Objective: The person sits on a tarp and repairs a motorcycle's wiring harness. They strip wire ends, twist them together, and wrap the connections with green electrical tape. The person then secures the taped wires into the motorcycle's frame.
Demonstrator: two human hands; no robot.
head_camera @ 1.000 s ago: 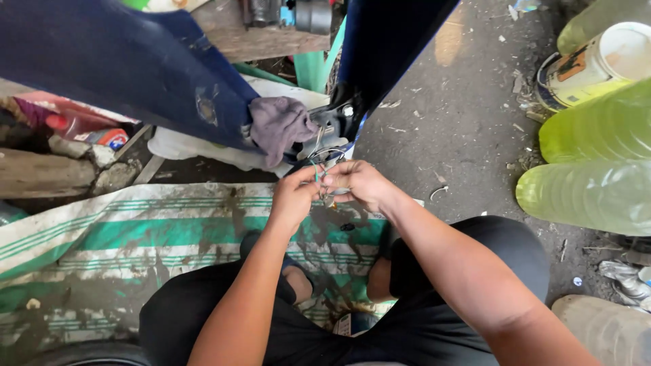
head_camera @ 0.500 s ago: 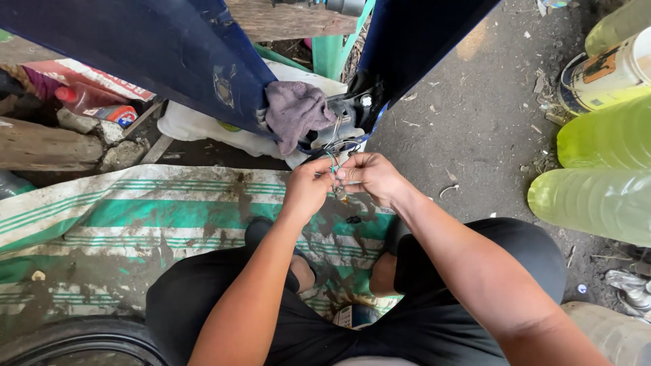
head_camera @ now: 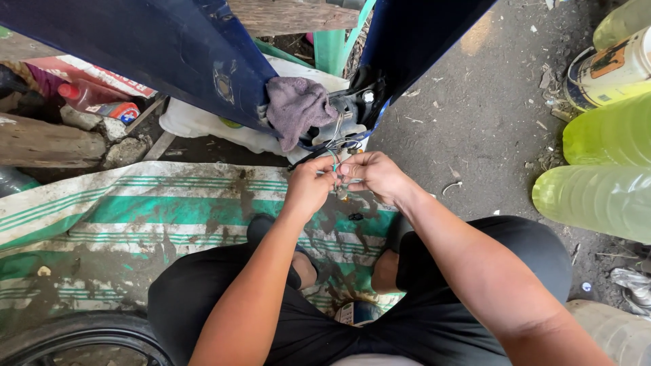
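Thin wires [head_camera: 333, 157] now lie pinched between my left hand [head_camera: 308, 188] and right hand [head_camera: 373, 176], raised nearer the blue panel [head_camera: 169, 54].

two hands: a left hand [head_camera: 308, 190] and a right hand [head_camera: 374, 175], meeting on one bundle of thin wires [head_camera: 334, 157]. just beyond the hands, one grey rag [head_camera: 296, 108] and two dark blue panels [head_camera: 169, 51]. to the right of the hands, two clear bottles of yellow-green liquid [head_camera: 597, 203] and one paint can [head_camera: 610, 71]. far left of the hands, one red-capped bottle [head_camera: 91, 102] and one wooden log [head_camera: 47, 144]. under the hands, one green-striped mat [head_camera: 135, 210].
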